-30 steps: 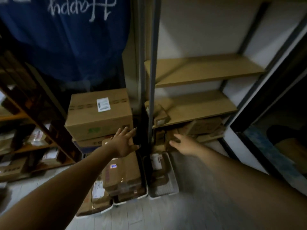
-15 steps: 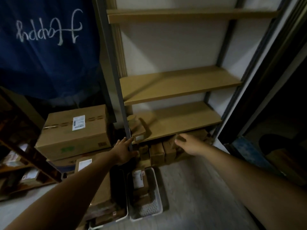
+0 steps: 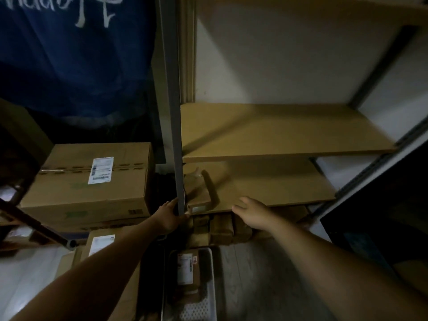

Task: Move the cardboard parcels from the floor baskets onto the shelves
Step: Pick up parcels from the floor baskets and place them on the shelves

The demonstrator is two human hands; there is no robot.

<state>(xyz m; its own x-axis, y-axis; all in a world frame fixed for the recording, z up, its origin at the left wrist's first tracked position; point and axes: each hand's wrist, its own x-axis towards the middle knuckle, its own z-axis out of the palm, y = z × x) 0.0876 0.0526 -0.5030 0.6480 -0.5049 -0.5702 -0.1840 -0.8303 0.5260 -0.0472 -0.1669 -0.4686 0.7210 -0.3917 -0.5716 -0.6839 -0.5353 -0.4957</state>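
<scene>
- Left hand point(image 3: 170, 216): fingers fairly straight against the left face of the grey upright post point(image 3: 176, 135), thumb spread to its right side, so the post sits in the fork between them.
- Right hand point(image 3: 251, 213): to the right of the post, fingers loosely curled and holding nothing, in front of the lower shelf point(image 3: 273, 181).
- Two small cardboard parcels point(image 3: 198, 195) sit on that shelf, just right of the post.
- Three shelf boards show right of the post; the middle shelf point(image 3: 278, 130) is bare.
- One white basket point(image 3: 206, 304) stands on the floor below the post, with one labelled parcel point(image 3: 187, 271) on top.
- Left of the post: one large box point(image 3: 92, 188) and one blue cloth point(image 3: 69, 61).
</scene>
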